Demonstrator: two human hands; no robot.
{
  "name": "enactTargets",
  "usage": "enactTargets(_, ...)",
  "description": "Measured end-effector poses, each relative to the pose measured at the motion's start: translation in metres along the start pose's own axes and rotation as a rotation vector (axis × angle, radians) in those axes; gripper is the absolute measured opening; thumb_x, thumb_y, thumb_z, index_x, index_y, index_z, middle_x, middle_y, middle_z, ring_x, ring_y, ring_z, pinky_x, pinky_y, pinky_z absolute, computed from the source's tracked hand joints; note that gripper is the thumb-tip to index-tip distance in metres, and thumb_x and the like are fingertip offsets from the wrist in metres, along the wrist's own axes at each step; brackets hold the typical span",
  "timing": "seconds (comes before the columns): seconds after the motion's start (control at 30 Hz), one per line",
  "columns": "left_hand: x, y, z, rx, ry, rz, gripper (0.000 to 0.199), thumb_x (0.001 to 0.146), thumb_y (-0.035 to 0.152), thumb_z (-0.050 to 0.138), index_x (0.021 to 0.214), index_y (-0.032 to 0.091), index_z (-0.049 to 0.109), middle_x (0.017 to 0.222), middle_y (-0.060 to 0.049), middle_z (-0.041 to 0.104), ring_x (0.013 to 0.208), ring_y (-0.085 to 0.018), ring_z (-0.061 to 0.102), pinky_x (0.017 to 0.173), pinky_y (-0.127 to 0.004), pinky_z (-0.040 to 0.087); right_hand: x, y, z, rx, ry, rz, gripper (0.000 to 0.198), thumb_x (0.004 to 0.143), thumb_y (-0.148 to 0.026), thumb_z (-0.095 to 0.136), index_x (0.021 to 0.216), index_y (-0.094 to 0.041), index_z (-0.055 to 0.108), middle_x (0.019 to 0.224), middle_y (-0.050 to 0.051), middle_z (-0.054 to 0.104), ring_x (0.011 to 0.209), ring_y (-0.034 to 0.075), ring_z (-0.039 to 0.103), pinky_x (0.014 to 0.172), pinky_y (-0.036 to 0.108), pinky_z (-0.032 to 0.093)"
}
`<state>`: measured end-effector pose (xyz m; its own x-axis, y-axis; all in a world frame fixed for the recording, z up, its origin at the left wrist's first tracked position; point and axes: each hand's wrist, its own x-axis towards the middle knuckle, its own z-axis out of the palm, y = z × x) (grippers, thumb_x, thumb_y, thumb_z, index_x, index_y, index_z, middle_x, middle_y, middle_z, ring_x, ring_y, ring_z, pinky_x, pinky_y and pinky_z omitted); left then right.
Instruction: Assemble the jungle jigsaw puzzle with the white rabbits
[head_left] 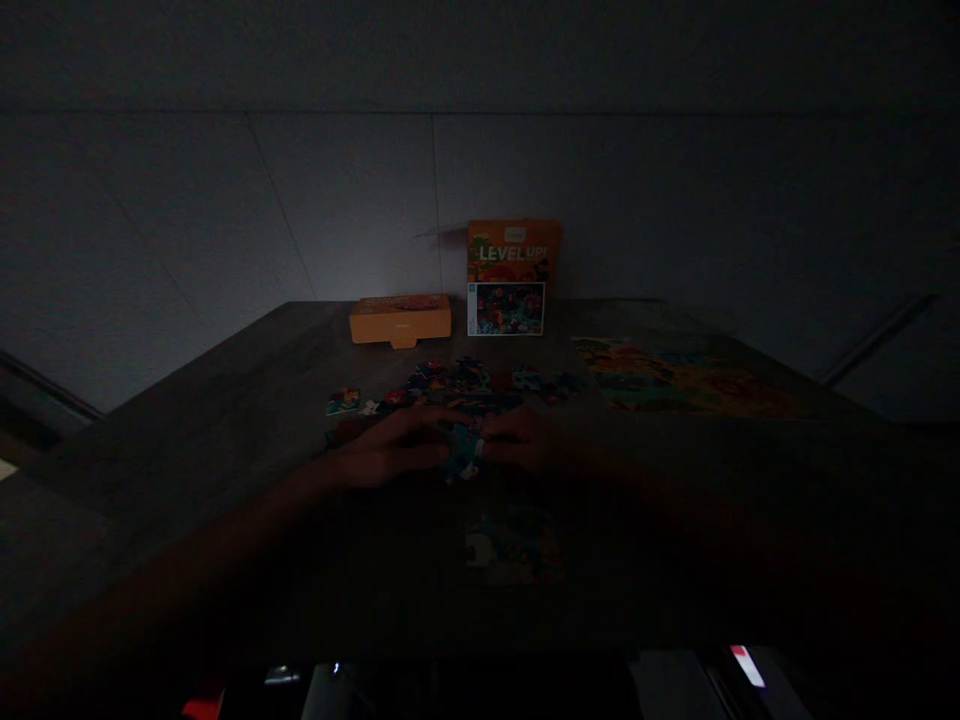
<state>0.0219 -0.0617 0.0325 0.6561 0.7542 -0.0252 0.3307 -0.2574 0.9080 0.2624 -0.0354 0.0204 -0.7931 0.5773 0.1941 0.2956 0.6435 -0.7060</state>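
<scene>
The scene is very dark. Between my two hands is a small cluster of blue-green jigsaw puzzle pieces (pixel 465 452). My left hand (pixel 394 447) grips the cluster from its left side, fingers closed against the edge. From the other side, my right hand (pixel 519 440) holds it with the fingertips pressed in. Just beyond the hands lie several loose and joined puzzle pieces (pixel 472 374) in dark and bright colours. Closer to me, a dim joined puzzle section (pixel 517 548) with a pale round shape rests on the table. Shadow hides parts of both hands.
An orange puzzle box marked "LEVEL UP!" (pixel 514 250) stands upright by the wall. Left of it lies an orange box (pixel 401 320) with its flap outward. A colourful yellow-green picture sheet or puzzle (pixel 690 380) lies flat at the right on the grey table (pixel 247 370).
</scene>
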Motion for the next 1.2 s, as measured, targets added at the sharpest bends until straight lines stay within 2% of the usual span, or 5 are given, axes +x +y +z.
enactTargets(0.13,0.002,0.001,0.002,0.156,-0.067,-0.003,0.036,0.091,0.049,0.055,0.100,0.015,0.060,0.078,-0.001,0.063,0.065,-0.012,0.055,0.055,-0.020,0.041,-0.003,-0.004,0.006,-0.203,-0.101,-0.099,0.028,0.091,-0.031,0.050,0.071,-0.014,0.060,0.064,0.000,0.054,0.059,0.011,0.045,0.059,0.025,0.030)
enactTargets(0.33,-0.002,0.007,-0.005,0.334,-0.269,-0.050,0.026,0.091,0.040,0.056,0.094,0.016,0.065,0.084,-0.001,0.065,0.069,-0.013,0.056,0.058,-0.020,0.042,-0.005,0.002,0.008,-0.292,-0.113,-0.147,0.027,0.090,-0.029,0.051,0.069,-0.014,0.059,0.062,0.000,0.055,0.056,0.010,0.043,0.057,0.024,0.028)
enactTargets(0.5,-0.004,0.006,-0.002,0.361,-0.306,-0.067,0.024,0.090,0.038,0.058,0.085,0.017,0.067,0.076,0.000,0.065,0.065,-0.012,0.058,0.055,-0.020,0.041,-0.003,0.010,0.004,-0.260,-0.095,-0.162,0.030,0.091,-0.030,0.050,0.066,-0.015,0.055,0.060,-0.002,0.050,0.054,0.009,0.041,0.055,0.024,0.026)
enactTargets(0.83,-0.002,0.001,0.000,0.351,-0.282,-0.061,0.029,0.091,0.040,0.055,0.080,0.016,0.066,0.073,0.000,0.065,0.065,-0.013,0.058,0.056,-0.020,0.040,-0.003,0.010,0.006,-0.268,-0.099,-0.146,0.027,0.089,-0.029,0.053,0.068,-0.014,0.059,0.061,-0.001,0.052,0.056,0.009,0.042,0.057,0.025,0.026)
enactTargets(1.2,0.003,0.004,0.015,0.291,-0.090,-0.205,0.032,0.088,0.048,0.055,0.082,0.017,0.063,0.071,0.001,0.064,0.058,-0.012,0.053,0.051,-0.020,0.036,-0.001,0.010,-0.001,-0.070,-0.117,-0.166,0.032,0.091,-0.034,0.048,0.069,-0.014,0.058,0.066,0.000,0.054,0.063,0.012,0.046,0.061,0.024,0.032)
